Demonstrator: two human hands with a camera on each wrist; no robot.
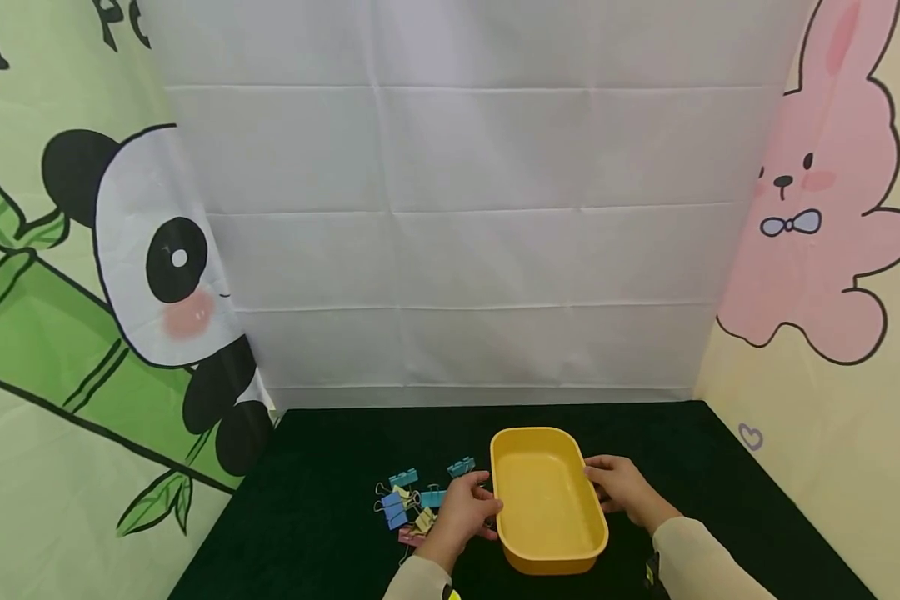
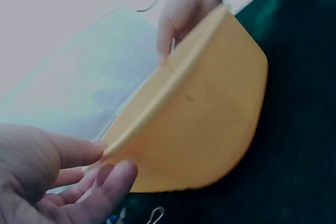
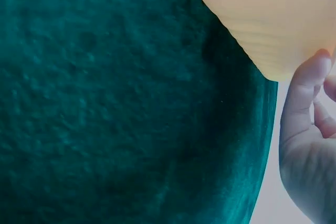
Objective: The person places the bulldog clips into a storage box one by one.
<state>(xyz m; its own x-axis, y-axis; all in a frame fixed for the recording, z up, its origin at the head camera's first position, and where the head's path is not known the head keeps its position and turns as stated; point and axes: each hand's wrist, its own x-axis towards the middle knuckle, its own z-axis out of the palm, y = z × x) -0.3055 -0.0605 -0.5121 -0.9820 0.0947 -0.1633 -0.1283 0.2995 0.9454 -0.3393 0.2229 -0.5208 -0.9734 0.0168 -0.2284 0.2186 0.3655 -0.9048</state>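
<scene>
A yellow rectangular plastic bin (image 1: pixel 549 500) with rounded corners is between my two hands, and nothing lies inside it. My left hand (image 1: pixel 461 510) pinches its left rim, thumb outside, as the left wrist view shows. On the opposite side my right hand (image 1: pixel 624 487) holds the right rim by thumb and fingers. The bin's outer wall (image 2: pixel 210 103) looks tilted in the left wrist view. Beside my left hand lies a loose pile of binder clips: blue (image 1: pixel 394 510), teal (image 1: pixel 403 478), yellow (image 1: pixel 424 520) and pink (image 1: pixel 411 536). My left hand and forearm hide part of the pile.
A dark green cloth (image 1: pixel 330 517) covers the table. Behind it hangs a creased white sheet (image 1: pixel 487 250). Panda and rabbit pictures decorate the side walls. One teal clip (image 1: pixel 461 467) lies apart from the pile, near the bin's far left corner.
</scene>
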